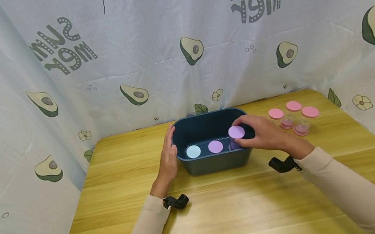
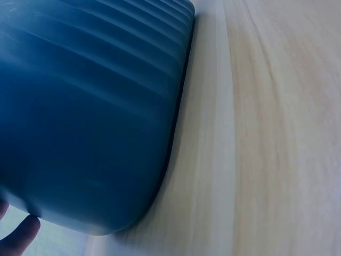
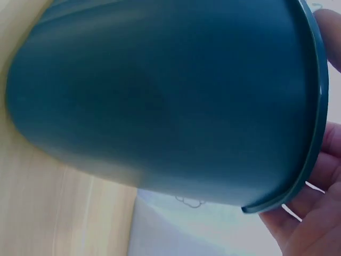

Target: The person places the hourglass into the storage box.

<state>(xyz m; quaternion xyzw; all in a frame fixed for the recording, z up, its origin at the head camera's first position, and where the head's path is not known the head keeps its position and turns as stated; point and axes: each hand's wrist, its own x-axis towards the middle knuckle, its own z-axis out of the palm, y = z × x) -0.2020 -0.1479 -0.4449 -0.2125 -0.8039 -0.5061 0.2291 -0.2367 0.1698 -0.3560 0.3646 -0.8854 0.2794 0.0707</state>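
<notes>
A dark blue bin stands on the wooden table. Inside it, along the near side, are a small jar with a light blue lid and one with a purple lid. My right hand reaches over the bin's right end and pinches another purple-lidded jar between thumb and fingers. My left hand rests against the bin's left end with straight fingers. In the left wrist view its fingertips show at the bin's edge. The held jar is hidden behind the bin wall in the right wrist view.
Several small clear jars with pink lids stand on the table to the right of the bin. A white curtain with avocado prints hangs behind and along both sides. Black wrist cameras sit on both wrists.
</notes>
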